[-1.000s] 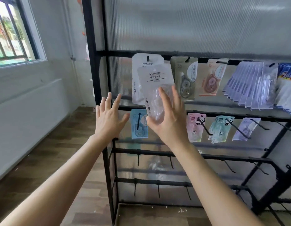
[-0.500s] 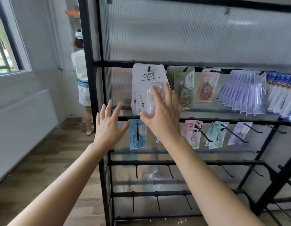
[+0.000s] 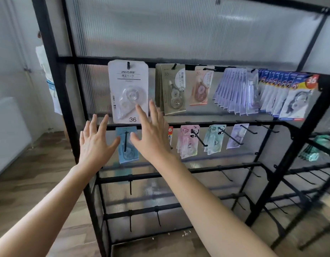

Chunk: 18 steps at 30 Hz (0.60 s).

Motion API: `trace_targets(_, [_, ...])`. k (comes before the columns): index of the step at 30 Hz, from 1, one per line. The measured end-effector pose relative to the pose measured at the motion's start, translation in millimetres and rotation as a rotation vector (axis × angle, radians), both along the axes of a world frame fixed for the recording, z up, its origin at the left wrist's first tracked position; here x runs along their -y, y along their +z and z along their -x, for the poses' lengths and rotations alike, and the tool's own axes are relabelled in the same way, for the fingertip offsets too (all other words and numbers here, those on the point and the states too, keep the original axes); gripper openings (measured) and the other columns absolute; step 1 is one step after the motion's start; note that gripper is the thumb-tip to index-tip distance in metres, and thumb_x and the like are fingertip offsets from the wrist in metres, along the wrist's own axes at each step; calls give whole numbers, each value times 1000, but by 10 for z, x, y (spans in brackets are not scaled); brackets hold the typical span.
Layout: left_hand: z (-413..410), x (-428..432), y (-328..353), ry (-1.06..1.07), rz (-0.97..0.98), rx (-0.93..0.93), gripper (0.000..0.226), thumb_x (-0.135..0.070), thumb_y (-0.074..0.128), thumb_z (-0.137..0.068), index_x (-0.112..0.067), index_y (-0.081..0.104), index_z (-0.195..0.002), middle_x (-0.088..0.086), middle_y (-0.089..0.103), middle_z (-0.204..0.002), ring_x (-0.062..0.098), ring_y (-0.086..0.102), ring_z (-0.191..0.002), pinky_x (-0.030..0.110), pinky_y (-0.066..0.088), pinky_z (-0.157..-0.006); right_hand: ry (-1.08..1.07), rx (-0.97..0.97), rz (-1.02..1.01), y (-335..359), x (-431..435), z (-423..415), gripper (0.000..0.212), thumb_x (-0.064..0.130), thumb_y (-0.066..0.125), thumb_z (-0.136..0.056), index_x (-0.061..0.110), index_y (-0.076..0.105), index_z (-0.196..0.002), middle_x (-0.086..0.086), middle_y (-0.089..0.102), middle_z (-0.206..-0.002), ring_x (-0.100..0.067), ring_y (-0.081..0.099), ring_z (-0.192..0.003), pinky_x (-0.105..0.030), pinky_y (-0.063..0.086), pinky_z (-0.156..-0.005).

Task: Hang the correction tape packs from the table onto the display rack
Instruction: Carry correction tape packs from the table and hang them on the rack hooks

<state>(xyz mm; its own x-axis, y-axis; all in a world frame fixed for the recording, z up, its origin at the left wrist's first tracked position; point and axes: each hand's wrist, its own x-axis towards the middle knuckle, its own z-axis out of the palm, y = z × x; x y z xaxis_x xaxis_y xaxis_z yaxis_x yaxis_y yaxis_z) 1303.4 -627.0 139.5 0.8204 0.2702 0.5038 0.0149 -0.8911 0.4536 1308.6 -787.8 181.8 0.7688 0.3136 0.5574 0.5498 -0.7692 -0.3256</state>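
Correction tape pack (image 3: 128, 91) is hanging from hook (image 3: 128, 64), upper centre; I am hovering left hand (image 3: 94, 143) and right hand (image 3: 151, 140) spread, empty, so it swings free.

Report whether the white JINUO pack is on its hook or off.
On. The white pack hangs from the hook through its top hole; the right hand grips nothing.

Stationery shop display area: tall black metal display rack (image 3: 54, 75) with peg hooks, rows of hanging carded correction tape packs (image 3: 128, 90) (one marked 36), ribbed translucent plastic backing panel (image 3: 169, 30).
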Motion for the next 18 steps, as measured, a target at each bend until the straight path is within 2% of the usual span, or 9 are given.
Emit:
trace_targets(3, [-9,115,-59,20,38,16,79,-39,58,-91,-23,11,-153,10,2,-160,28,-1,-147,46,3,-119,-16,-5,-4,-72,207,28,70,29,56,-91,21,19,-151,-11,-1,-159,-32,2,-145,-48,8,-115])
trace_targets(9, [66,464,-226,24,80,68,88,-30,64,-88,-18,5,-153,13,2,-160,31,1,-147,46,3,-118,-29,-39,12,-247,661,129,69,28,56,-90,19,23,-150,-13,8,-158,-31,9,-144,-49,13,-115])
trace_targets(18, [575,1066,-599,61,98,9,86,-28,63,-89,-16,8,-153,15,2,-160,32,2,-146,45,4,-117,17,-119,95,-556,1325,473,71,32,55,-91,23,20,-151,-11,8,-159,-33,5,-145,-50,9,-116])
